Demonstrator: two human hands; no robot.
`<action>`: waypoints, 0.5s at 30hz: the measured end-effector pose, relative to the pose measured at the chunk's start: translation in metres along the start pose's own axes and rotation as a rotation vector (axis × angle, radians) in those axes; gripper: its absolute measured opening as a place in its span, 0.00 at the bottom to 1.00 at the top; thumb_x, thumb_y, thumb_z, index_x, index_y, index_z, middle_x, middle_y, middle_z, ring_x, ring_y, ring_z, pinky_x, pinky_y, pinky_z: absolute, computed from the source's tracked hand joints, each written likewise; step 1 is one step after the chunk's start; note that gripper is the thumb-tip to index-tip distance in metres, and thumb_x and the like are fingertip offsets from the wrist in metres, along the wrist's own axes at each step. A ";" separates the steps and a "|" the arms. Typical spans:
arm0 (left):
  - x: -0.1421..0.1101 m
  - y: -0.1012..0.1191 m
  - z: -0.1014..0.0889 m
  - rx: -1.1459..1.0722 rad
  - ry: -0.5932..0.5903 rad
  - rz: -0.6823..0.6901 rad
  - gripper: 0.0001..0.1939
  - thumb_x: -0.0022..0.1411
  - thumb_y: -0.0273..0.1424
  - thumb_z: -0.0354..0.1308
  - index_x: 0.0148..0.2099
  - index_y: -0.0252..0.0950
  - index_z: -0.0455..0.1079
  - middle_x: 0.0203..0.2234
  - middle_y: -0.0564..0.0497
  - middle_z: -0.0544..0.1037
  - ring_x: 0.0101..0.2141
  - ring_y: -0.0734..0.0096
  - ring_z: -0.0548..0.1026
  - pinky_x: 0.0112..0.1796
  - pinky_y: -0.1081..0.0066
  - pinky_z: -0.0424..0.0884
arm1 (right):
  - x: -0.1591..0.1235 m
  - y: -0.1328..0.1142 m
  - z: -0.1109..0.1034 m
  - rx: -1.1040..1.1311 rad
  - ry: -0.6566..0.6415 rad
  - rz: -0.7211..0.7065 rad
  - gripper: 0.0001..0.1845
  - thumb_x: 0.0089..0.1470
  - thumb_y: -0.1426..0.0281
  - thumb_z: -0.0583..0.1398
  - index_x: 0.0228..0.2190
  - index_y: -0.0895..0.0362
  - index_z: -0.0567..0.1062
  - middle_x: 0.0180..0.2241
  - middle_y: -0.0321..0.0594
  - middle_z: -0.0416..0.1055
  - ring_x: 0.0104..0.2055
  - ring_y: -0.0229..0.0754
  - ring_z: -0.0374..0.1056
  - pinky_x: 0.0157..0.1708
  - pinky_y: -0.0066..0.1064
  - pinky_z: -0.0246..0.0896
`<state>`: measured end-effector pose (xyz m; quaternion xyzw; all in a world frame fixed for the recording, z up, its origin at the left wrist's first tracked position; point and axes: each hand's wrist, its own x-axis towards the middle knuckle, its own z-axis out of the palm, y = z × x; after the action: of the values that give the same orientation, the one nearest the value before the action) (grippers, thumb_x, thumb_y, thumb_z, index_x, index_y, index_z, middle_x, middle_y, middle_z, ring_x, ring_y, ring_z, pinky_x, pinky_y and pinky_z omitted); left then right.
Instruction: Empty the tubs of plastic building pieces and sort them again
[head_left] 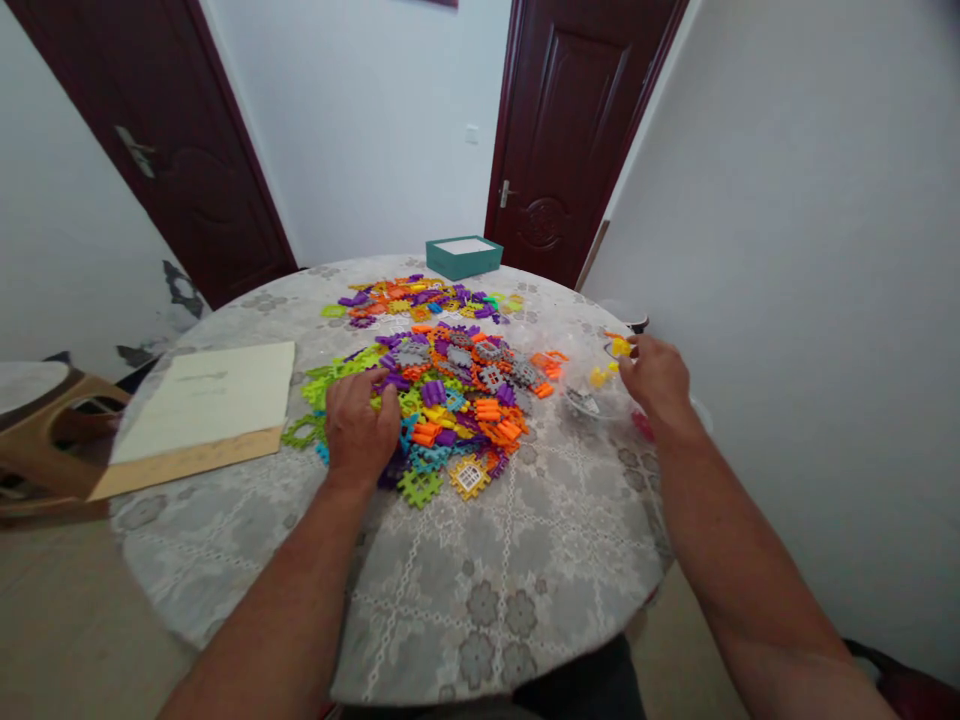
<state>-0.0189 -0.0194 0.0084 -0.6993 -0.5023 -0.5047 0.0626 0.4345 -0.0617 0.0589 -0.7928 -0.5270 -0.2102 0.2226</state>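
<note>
A heap of colourful interlocking plastic building pieces [450, 390] lies mid-table, in green, purple, orange, grey, blue and yellow. My left hand [360, 425] rests on the heap's left side, thumb and forefinger apart beside purple and green pieces; its other fingers are partly hidden. Farther right, my right hand [660, 375] is closed, with a small yellow plastic piece [620, 346] at its fingertips. Below that piece lies a clear plastic bag [577, 360] with more yellow bits and a grey-white part in or beside it. Behind the big heap spreads a smaller heap of similar pieces [420, 300].
A green box [463, 262] with a white inside stands at the table's far edge. On the left lies a cream paper folder [210, 400]. The round table [480, 600] has a patterned grey cloth. A wooden stool [67, 430] stands at left; a wall rises close on the right.
</note>
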 end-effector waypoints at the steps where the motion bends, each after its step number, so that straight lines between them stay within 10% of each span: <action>1: 0.000 -0.003 0.002 0.016 -0.009 -0.007 0.12 0.68 0.32 0.56 0.50 0.35 0.75 0.45 0.40 0.81 0.49 0.50 0.76 0.57 0.51 0.68 | 0.002 0.003 0.003 -0.041 -0.027 0.027 0.21 0.59 0.69 0.60 0.52 0.61 0.79 0.45 0.55 0.79 0.47 0.56 0.72 0.49 0.44 0.65; 9: -0.007 -0.020 0.014 0.088 -0.110 -0.070 0.12 0.66 0.32 0.56 0.50 0.37 0.74 0.46 0.40 0.80 0.50 0.48 0.75 0.56 0.50 0.68 | -0.011 -0.021 0.003 0.112 0.127 -0.019 0.21 0.61 0.71 0.57 0.52 0.63 0.78 0.47 0.58 0.78 0.50 0.57 0.71 0.52 0.47 0.64; 15: -0.009 -0.017 0.017 0.081 -0.109 -0.043 0.12 0.65 0.31 0.57 0.49 0.37 0.75 0.46 0.40 0.79 0.51 0.47 0.74 0.56 0.49 0.67 | -0.065 -0.109 0.007 0.520 -0.263 -0.400 0.13 0.62 0.72 0.58 0.46 0.56 0.80 0.42 0.46 0.80 0.42 0.46 0.75 0.48 0.38 0.69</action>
<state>-0.0214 -0.0066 -0.0135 -0.7115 -0.5400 -0.4465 0.0527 0.3111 -0.0680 0.0303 -0.6111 -0.7318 -0.0047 0.3017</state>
